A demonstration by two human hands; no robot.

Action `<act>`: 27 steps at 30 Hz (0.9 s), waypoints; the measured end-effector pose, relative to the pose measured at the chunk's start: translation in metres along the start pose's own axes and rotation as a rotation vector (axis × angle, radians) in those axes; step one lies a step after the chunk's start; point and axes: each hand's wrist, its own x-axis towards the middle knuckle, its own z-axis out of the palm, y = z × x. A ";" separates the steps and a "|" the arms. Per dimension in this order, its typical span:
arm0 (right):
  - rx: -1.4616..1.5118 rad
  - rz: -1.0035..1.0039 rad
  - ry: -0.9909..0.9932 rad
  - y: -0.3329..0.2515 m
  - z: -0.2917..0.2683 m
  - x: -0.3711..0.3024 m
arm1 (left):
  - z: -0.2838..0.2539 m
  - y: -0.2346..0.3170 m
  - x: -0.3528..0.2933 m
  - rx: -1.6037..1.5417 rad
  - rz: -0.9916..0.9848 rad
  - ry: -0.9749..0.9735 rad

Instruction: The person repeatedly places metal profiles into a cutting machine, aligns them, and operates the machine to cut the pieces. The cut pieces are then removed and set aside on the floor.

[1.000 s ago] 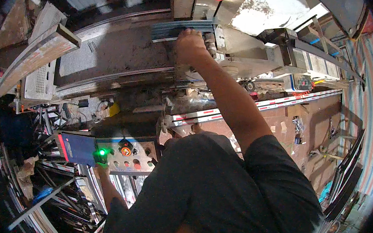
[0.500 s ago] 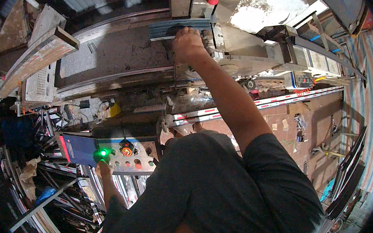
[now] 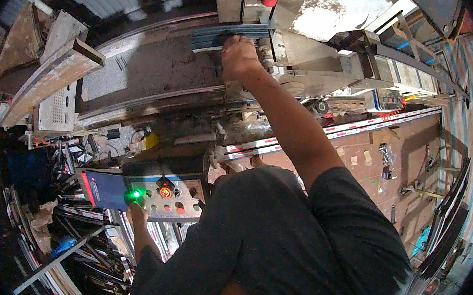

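The right hand has its fingers curled around grey metal strips that stick out on both sides of them, while the left hand, grip impossible to tell, has fingers beside 1 green light on a control panel.

No legible lettering or numbers

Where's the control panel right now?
In the head view, the control panel is left of centre, just right of the dark blue board, with the left hand at its left end by the green light.
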 end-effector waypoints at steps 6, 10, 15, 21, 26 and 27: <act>0.015 -0.018 -0.005 0.001 -0.006 -0.002 | -0.016 0.006 -0.002 0.041 0.057 -0.012; 0.047 -0.021 -0.015 0.003 -0.001 0.003 | -0.030 0.015 -0.006 -0.067 -0.069 -0.034; 0.215 0.037 -0.007 0.007 0.004 0.014 | -0.041 0.022 0.001 -0.134 -0.170 -0.205; 0.269 0.096 0.231 -0.018 0.032 0.023 | -0.029 0.016 0.004 -0.053 -0.091 -0.141; 0.289 0.109 0.347 -0.029 0.053 0.020 | -0.032 0.015 0.004 -0.115 -0.109 -0.166; 0.297 0.110 0.371 -0.031 0.057 0.021 | -0.030 0.015 0.003 -0.123 -0.096 -0.128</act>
